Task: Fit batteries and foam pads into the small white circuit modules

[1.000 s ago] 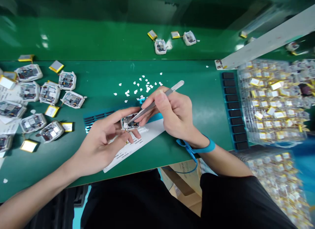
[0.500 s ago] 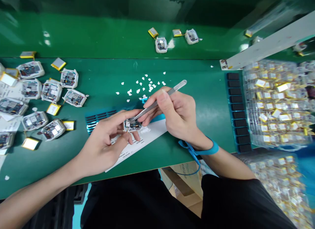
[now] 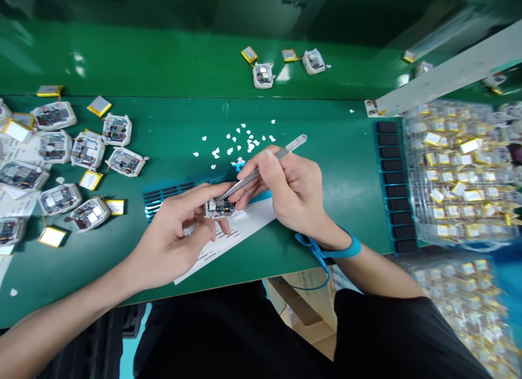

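Between the thumb and fingers of my left hand [image 3: 179,232] sits a small white device housing with an exposed circuit board [image 3: 220,207]. My right hand [image 3: 291,188] grips metal tweezers [image 3: 267,166], slanting down to the left, their tips at the board's upper part. Whether the tips pinch anything is too small to tell. My right fingertips are close to the housing's right side. A printed white sheet [image 3: 212,259] lies under the hands. Small white paper pieces [image 3: 250,145] are scattered just beyond them.
Several open housings [image 3: 87,150] with yellow-edged batteries [image 3: 53,236] crowd the left. Two more housings [image 3: 263,75] stand at the back. A strip of black pads [image 3: 389,191] and clear trays of parts [image 3: 457,172] are on the right. A blue wrist strap [image 3: 340,247] trails a cord.
The view has shifted slightly. The tweezers and right hand have moved a little left and down; the left hand still holds the housing in nearly the same place.
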{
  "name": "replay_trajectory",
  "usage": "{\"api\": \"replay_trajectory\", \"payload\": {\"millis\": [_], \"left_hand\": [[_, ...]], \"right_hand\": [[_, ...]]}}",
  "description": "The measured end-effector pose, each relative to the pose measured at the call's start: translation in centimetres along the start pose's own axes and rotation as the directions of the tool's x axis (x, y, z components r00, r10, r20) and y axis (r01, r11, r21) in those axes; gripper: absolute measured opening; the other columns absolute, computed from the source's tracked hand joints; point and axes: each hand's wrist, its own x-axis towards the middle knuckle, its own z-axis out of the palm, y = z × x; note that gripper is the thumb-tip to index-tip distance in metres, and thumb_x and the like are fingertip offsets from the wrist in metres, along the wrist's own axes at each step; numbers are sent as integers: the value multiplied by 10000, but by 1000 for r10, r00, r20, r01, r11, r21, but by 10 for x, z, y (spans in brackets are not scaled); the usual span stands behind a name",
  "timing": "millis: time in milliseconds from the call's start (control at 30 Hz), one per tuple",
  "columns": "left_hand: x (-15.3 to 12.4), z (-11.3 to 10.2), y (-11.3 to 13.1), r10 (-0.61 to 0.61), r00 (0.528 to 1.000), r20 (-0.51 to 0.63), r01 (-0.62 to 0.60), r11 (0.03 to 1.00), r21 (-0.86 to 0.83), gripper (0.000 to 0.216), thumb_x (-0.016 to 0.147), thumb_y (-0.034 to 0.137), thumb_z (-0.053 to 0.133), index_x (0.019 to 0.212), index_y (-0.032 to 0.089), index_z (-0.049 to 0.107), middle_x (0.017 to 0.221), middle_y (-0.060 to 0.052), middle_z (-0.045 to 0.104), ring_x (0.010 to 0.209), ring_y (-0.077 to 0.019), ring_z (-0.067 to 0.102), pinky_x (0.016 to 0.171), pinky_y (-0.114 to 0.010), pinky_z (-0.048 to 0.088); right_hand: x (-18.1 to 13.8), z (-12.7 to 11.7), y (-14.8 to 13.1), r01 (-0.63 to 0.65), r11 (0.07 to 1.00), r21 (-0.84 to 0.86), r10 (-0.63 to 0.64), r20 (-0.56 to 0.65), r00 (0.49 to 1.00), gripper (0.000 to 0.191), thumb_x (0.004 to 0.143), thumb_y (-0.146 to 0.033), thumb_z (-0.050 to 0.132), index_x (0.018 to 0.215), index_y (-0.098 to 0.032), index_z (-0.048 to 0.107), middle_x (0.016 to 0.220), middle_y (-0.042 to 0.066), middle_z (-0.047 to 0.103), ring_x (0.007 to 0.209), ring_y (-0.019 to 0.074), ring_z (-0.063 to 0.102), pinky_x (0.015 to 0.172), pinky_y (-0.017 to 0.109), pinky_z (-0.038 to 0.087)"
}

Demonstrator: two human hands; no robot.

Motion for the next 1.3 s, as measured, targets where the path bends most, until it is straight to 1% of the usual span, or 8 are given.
{"api": "replay_trajectory", "payload": {"millis": [533,767,833,967,1033,1133,1233,1300], "left_hand": [[0,1,-2,-14,1000,-10,15,993,116,335,896,91,507,1148,134,723,933,-56,729,660,-133,753,596,-194,632],[2,-12,2,-58,987,-149,76,990,116,368,945,139,570,1297,119,673,814,-35,767,665,-146,751,611,-198,636],[3,-17,9,18,951,-308,24,991,132,357,963,165,593,1310,126,668,962,-39,774,748,-133,755,711,-208,652],[3,-29,25,260,821,-509,-96,941,325,282,930,174,680,1206,183,738,1140,-7,741,837,-123,721,830,-245,639],[1,-38,31,269,861,-431,-80,910,407,270,920,207,705,1185,226,754,1037,10,765,807,-133,718,783,-245,626],[-1,-53,32,219,975,-39,-157,803,574,223,923,233,682,1115,277,787,902,39,787,657,-95,685,552,-160,516],[0,-64,26,213,931,295,-360,664,656,219,936,229,636,1058,295,805,930,40,802,627,-92,678,560,-163,466],[2,-65,20,218,902,373,-422,632,650,244,956,231,597,1092,290,791,1047,16,793,795,-146,726,735,-207,508]], "right_hand": [[-2,2,5,-19,1000,-5,19,31,999,341,1051,-441,464,878,-194,625,692,-19,749,571,102,733,532,172,620],[1,-4,7,278,952,-129,-302,-251,920,293,1069,-353,445,929,-201,652,779,-11,733,664,112,749,590,220,634],[4,-9,9,333,925,-184,-364,-167,916,272,1060,-305,473,931,-193,685,843,8,749,699,108,750,615,219,629],[9,-17,19,449,835,-317,-360,302,883,252,1037,-256,524,940,-169,740,1035,39,784,876,123,757,788,246,625],[11,-20,22,495,780,-384,-339,406,849,255,1045,-260,509,1018,-168,745,1103,38,778,976,128,746,882,259,604],[14,-24,21,524,744,-415,-334,448,829,268,1052,-269,501,1061,-158,744,1124,39,775,1024,125,736,917,241,579],[17,-27,16,545,728,-415,-332,483,810,258,1049,-277,512,1065,-170,746,1110,26,779,1012,121,737,897,231,575],[18,-29,15,557,715,-423,-334,493,803,249,1044,-297,523,1062,-186,746,1099,18,781,1014,131,737,892,251,580]]}}
